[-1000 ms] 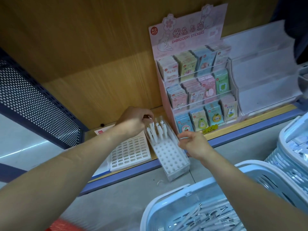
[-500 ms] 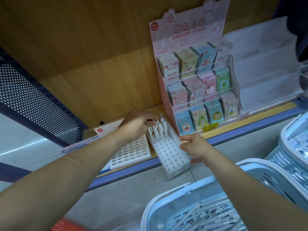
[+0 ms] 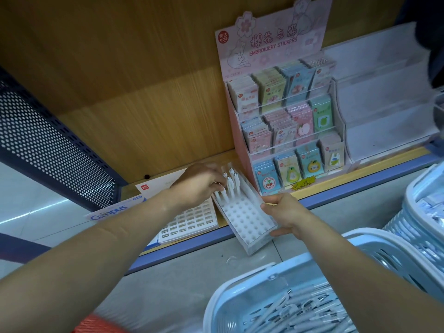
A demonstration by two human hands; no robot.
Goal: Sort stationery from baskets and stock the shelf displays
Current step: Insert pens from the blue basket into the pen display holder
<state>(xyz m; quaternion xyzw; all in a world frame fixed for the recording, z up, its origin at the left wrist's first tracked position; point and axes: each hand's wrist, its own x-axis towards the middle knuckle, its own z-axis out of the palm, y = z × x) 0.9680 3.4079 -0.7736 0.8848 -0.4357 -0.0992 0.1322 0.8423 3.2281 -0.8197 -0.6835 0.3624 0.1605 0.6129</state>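
Shelf [image 3: 360,172]: wooden, tray [image 3: 245,219] overhanging its edge.
Tray: long axis 11 to 5 o'clock.
Left hand [image 3: 199,186]: pinches pens [image 3: 231,182], 11 o'clock end.
Right hand [image 3: 286,212]: grips tray's side.

The shelf back [image 3: 144,97] is matt wood-grain board. At left, the perforated panel [image 3: 48,145] is dark painted metal. Pen tray [image 3: 247,222]: matt white plastic; pens [image 3: 231,183] glossy. Sticker display [image 3: 283,116]: clear plastic, pink card header. Basket [image 3: 230,294]: smooth pale-blue plastic.
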